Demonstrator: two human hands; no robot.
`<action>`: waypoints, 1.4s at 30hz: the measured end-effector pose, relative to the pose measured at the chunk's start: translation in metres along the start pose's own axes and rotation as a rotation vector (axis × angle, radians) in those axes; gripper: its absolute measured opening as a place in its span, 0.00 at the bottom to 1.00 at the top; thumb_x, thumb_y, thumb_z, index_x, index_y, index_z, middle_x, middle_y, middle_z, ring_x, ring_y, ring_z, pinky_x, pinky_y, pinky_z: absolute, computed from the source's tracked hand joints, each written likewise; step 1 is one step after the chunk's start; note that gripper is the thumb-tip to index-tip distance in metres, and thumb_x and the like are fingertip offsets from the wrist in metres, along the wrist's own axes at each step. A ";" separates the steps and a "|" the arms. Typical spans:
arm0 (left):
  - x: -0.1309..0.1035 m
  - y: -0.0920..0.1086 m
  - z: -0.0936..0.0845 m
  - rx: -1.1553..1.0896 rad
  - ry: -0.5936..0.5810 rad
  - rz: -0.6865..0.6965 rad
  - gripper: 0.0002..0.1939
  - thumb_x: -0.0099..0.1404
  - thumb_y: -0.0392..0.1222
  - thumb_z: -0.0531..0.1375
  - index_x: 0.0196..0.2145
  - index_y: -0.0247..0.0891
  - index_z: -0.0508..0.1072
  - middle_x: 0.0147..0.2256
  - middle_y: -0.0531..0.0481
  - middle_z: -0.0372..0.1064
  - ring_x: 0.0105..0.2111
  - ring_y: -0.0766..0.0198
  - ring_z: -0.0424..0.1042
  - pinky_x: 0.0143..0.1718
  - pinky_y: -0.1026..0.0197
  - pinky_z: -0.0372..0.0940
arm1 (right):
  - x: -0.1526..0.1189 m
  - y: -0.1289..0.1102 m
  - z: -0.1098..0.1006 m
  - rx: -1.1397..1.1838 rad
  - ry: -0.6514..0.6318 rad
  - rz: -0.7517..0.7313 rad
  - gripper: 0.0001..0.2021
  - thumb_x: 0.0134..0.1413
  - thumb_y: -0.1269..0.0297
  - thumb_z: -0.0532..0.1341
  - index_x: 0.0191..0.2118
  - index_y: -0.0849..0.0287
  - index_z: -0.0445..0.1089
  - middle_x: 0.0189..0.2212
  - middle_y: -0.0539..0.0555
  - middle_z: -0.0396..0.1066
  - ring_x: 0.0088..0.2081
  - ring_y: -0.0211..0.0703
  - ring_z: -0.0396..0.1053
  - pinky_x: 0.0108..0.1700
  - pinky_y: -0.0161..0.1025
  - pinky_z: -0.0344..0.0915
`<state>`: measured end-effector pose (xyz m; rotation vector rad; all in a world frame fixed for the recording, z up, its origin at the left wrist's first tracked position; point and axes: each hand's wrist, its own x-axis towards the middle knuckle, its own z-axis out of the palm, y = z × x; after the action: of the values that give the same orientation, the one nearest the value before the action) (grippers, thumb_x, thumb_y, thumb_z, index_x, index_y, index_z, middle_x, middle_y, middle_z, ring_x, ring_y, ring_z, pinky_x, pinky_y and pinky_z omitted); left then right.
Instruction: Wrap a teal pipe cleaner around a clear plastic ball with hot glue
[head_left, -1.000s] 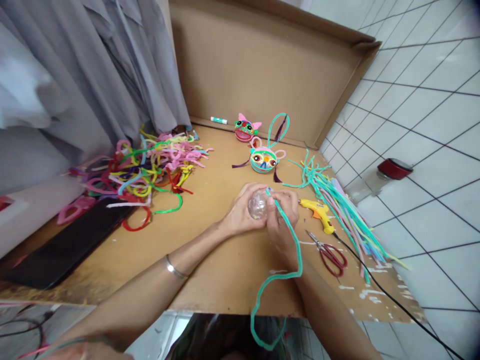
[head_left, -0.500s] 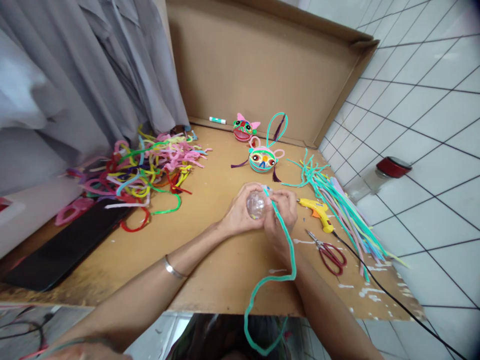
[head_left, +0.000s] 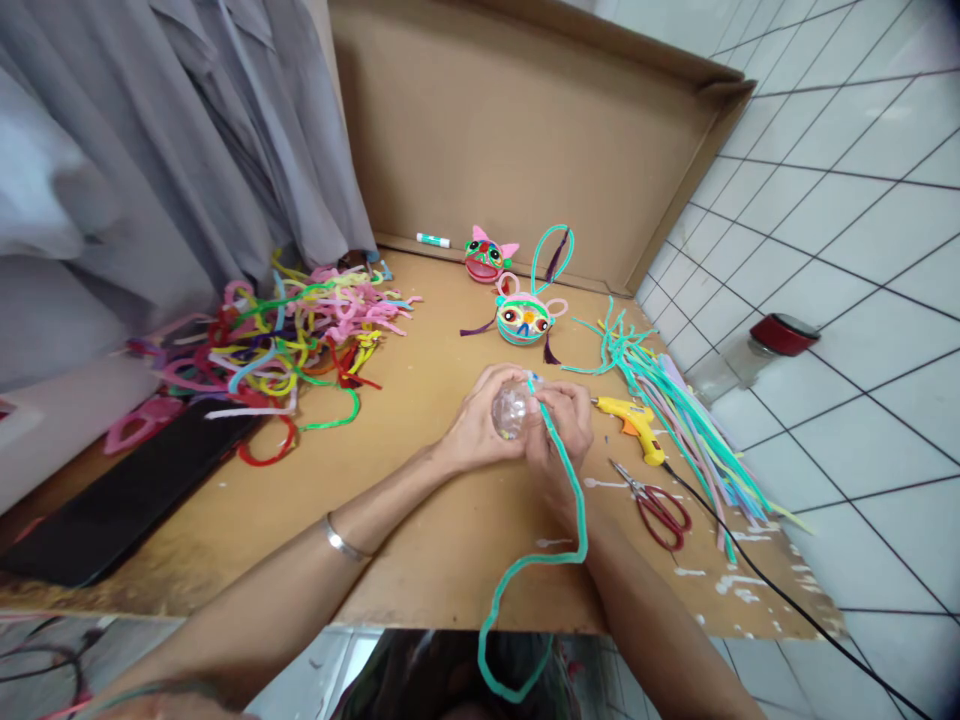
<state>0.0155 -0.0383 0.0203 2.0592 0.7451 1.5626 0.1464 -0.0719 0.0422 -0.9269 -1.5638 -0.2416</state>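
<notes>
My left hand (head_left: 480,420) is wrapped round a clear, round, transparent ball (head_left: 510,410) above the wooden table. My right hand (head_left: 561,425) pinches a long teal pipe cleaner (head_left: 574,490), its upper end against the ball's top right side. From my fingers the pipe cleaner hangs down in a loose curve past the table's front edge. Beyond my hands stands a decorated ball (head_left: 523,318) with a face, pink ears and a teal loop. Behind it is a red and green face figure (head_left: 485,258) with pink ears.
A yellow glue gun (head_left: 634,422) and red-handled scissors (head_left: 660,510) lie right of my hands, beside a bundle of pipe cleaners (head_left: 694,430). At the left are tangled pipe cleaners (head_left: 300,330) and a black flat object (head_left: 127,490). Cardboard (head_left: 517,130) stands behind.
The hanging lower loop of the teal pipe cleaner has swung slightly left. Both hands keep nearly the same hold, and the whole view has shifted very slightly.
</notes>
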 end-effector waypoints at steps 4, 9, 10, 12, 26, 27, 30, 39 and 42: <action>0.001 0.004 -0.002 -0.006 -0.014 -0.020 0.32 0.51 0.40 0.68 0.53 0.42 0.65 0.53 0.40 0.67 0.55 0.50 0.70 0.58 0.44 0.67 | -0.001 0.001 -0.001 0.015 -0.008 0.018 0.06 0.63 0.67 0.58 0.39 0.55 0.72 0.37 0.55 0.68 0.38 0.44 0.70 0.40 0.45 0.72; 0.002 0.008 -0.004 0.008 -0.054 -0.029 0.31 0.51 0.39 0.69 0.52 0.40 0.66 0.52 0.39 0.67 0.55 0.50 0.70 0.59 0.45 0.67 | -0.001 0.002 -0.001 0.012 -0.011 0.024 0.06 0.63 0.67 0.58 0.38 0.55 0.72 0.36 0.55 0.67 0.38 0.43 0.71 0.38 0.43 0.72; 0.002 0.008 -0.005 0.012 -0.057 -0.020 0.30 0.51 0.39 0.68 0.52 0.40 0.66 0.52 0.39 0.67 0.55 0.50 0.70 0.59 0.45 0.67 | -0.001 0.001 -0.001 0.016 -0.002 0.020 0.05 0.63 0.68 0.58 0.38 0.55 0.72 0.37 0.55 0.67 0.37 0.43 0.71 0.38 0.42 0.72; 0.003 0.008 -0.005 0.012 -0.051 0.001 0.30 0.52 0.40 0.68 0.52 0.40 0.66 0.52 0.39 0.68 0.55 0.51 0.70 0.58 0.46 0.67 | -0.001 0.001 0.000 0.029 0.016 0.018 0.05 0.63 0.68 0.59 0.38 0.55 0.73 0.37 0.55 0.68 0.37 0.42 0.71 0.38 0.42 0.72; 0.002 0.004 -0.002 -0.013 -0.021 -0.055 0.32 0.49 0.40 0.68 0.53 0.40 0.67 0.53 0.40 0.68 0.55 0.50 0.71 0.58 0.46 0.68 | 0.009 -0.007 -0.013 0.082 -0.136 0.207 0.09 0.66 0.65 0.58 0.35 0.57 0.75 0.32 0.53 0.71 0.36 0.41 0.70 0.40 0.40 0.69; 0.002 0.004 -0.002 -0.020 -0.022 -0.062 0.32 0.49 0.40 0.68 0.52 0.39 0.67 0.53 0.40 0.68 0.55 0.50 0.71 0.58 0.46 0.67 | 0.010 -0.008 -0.014 0.083 -0.150 0.214 0.09 0.66 0.65 0.58 0.35 0.58 0.75 0.32 0.53 0.71 0.36 0.41 0.69 0.39 0.40 0.68; 0.002 0.004 -0.002 -0.036 -0.032 -0.116 0.32 0.48 0.39 0.69 0.52 0.40 0.68 0.52 0.41 0.69 0.55 0.51 0.71 0.59 0.47 0.66 | 0.011 -0.009 -0.014 0.093 -0.172 0.229 0.10 0.66 0.65 0.57 0.36 0.57 0.75 0.32 0.52 0.71 0.36 0.42 0.69 0.40 0.40 0.68; 0.002 0.005 -0.001 -0.057 -0.043 -0.248 0.32 0.45 0.38 0.70 0.49 0.38 0.69 0.51 0.42 0.70 0.53 0.51 0.72 0.58 0.48 0.67 | 0.008 -0.003 -0.009 0.127 -0.197 0.259 0.12 0.68 0.62 0.55 0.34 0.55 0.74 0.31 0.52 0.70 0.37 0.42 0.69 0.41 0.40 0.67; 0.002 0.004 -0.001 -0.077 -0.039 -0.279 0.31 0.45 0.39 0.69 0.49 0.38 0.69 0.50 0.41 0.69 0.53 0.50 0.71 0.58 0.48 0.66 | 0.008 0.001 -0.009 0.135 -0.232 0.285 0.13 0.68 0.61 0.55 0.34 0.56 0.73 0.31 0.51 0.70 0.37 0.42 0.69 0.42 0.40 0.67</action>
<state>0.0161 -0.0398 0.0248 1.8351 0.8999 1.3694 0.1544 -0.0742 0.0512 -1.0860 -1.6128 0.1775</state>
